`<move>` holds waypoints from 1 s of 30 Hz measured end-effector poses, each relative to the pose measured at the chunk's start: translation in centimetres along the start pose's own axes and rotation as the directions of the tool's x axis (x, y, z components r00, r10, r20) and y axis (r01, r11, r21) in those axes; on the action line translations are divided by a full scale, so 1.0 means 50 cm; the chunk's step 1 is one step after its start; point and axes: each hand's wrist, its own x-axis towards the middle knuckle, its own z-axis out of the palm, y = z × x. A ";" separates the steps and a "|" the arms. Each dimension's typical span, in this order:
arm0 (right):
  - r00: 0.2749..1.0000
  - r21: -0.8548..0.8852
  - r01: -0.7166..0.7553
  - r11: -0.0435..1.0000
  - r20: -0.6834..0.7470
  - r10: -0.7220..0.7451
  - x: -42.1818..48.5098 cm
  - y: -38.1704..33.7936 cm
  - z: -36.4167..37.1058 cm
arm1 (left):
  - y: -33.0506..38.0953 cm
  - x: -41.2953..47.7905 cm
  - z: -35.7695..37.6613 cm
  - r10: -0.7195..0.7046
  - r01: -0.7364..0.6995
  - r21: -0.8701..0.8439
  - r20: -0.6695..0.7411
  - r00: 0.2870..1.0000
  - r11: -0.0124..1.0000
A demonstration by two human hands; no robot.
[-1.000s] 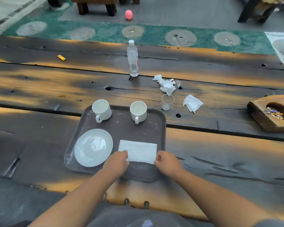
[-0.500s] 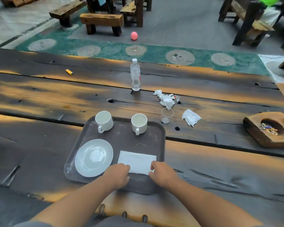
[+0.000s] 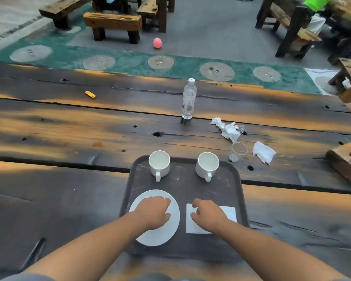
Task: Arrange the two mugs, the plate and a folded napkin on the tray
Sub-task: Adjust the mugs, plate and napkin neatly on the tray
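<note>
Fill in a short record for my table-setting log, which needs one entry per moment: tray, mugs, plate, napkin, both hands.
tray: dark, on wooden table
left mug: white, upright, far left on tray, handle toward person
right mug: white, upright, far right, handle toward person
plate: white, near left on tray
napkin: white, folded, near right on tray
left hand: palm down over plate
right hand: on napkin, grip unclear

plate (image 3: 162, 234): middle hidden under my left hand (image 3: 154, 211)
napkin (image 3: 229, 212): partly covered by my right hand (image 3: 209, 217)
ashtray (image 3: 344, 161): cut by right edge
</note>
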 end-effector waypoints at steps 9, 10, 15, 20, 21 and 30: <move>1.000 0.033 -0.003 0.999 0.004 0.003 0.078 -0.114 -0.017 | -0.197 0.010 -0.045 -0.122 0.115 -0.167 -0.032 0.992 0.979; 1.000 0.057 -0.005 0.998 -0.009 0.006 0.087 -0.121 -0.023 | -0.209 0.015 -0.048 -0.129 0.120 -0.188 -0.034 0.991 0.975; 0.995 0.212 -0.025 0.977 -0.087 0.044 0.133 -0.145 -0.054 | -0.235 0.042 -0.063 -0.147 0.120 -0.303 -0.065 0.987 0.945; 0.990 0.407 -0.010 0.913 -0.123 0.066 0.173 -0.148 -0.062 | -0.242 0.075 -0.060 -0.091 0.066 -0.420 -0.040 0.995 0.905; 0.990 0.459 -0.011 0.888 -0.118 0.073 0.179 -0.149 -0.059 | -0.242 0.081 -0.057 -0.078 0.058 -0.448 -0.026 0.997 0.892; 0.999 0.699 0.035 0.714 -0.051 0.001 0.234 -0.160 -0.045 | -0.231 0.129 -0.035 -0.194 0.091 -0.786 -0.037 0.980 0.611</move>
